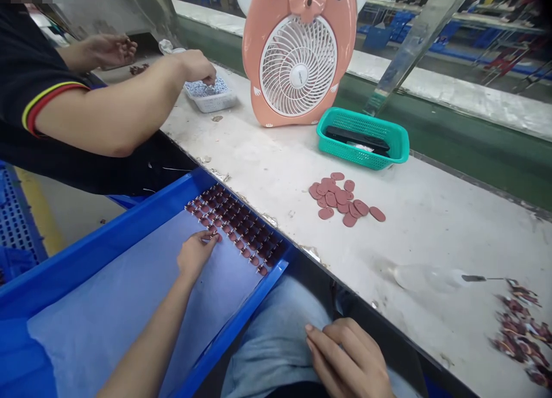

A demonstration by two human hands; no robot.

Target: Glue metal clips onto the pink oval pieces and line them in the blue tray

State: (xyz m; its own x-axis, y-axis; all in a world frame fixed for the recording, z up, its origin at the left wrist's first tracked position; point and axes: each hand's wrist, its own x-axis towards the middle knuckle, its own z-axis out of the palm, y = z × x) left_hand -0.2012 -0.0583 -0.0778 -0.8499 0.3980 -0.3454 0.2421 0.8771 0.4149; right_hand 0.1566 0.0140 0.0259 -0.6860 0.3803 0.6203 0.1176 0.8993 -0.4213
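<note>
My left hand (196,253) reaches into a blue tray (129,225) lined with pale blue paper and pinches a small dark red piece at the near edge of several rows of such pieces (237,225). My right hand (349,358) rests on my lap in light jeans, below the table's edge, with its fingers curled loosely and nothing seen in it. A pile of flat reddish oval pads (340,199) lies on the white table (431,225).
A co-worker in a black shirt sits at the left, one hand (196,64) in a white basket (211,96) of small parts. A pink fan (297,53) and a green basket (364,138) stand behind. More dark red pieces (521,329) lie at the right edge.
</note>
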